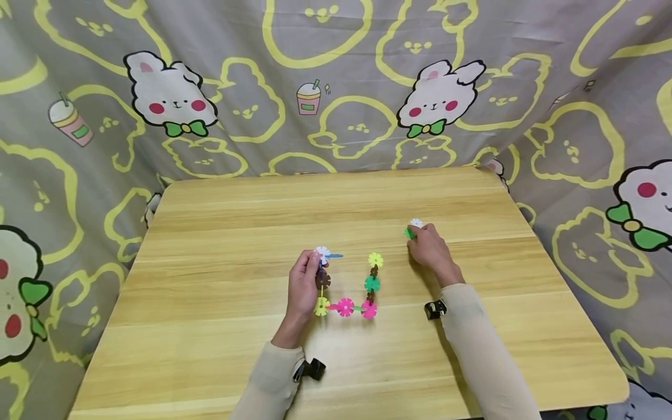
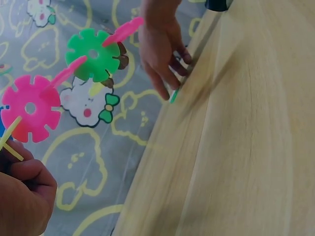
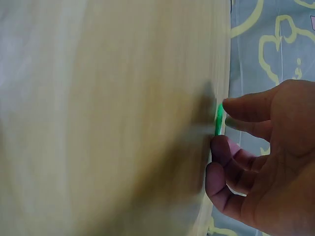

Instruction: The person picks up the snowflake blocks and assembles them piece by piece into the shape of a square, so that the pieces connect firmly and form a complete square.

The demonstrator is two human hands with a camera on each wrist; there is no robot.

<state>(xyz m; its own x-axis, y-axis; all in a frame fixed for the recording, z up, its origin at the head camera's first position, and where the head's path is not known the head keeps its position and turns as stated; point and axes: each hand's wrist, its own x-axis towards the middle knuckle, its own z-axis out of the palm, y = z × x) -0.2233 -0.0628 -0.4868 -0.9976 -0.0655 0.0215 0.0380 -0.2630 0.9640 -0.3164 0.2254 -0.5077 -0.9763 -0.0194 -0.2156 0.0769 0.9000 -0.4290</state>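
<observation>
My left hand (image 1: 303, 280) grips a chain of slotted plastic snowflake discs near its left end, close to a white disc (image 1: 322, 254) and a blue disc (image 1: 335, 255). The linked discs form a U, with brown (image 1: 324, 281), yellow (image 1: 321, 307), pink (image 1: 345, 307) and teal-green (image 1: 372, 284) ones; another yellow disc (image 1: 375, 259) tops the right side. The left wrist view shows part of the chain raised off the table. Further right, my right hand (image 1: 431, 249) has its fingertips on a green disc (image 3: 219, 119). A white disc (image 1: 416, 223) sits just beyond them.
Under both hands is a wood-grain table (image 1: 220, 344). Patterned grey curtains (image 1: 362, 76) hang along its back and sides. Each wrist carries a small black camera, such as the right one (image 1: 434, 310).
</observation>
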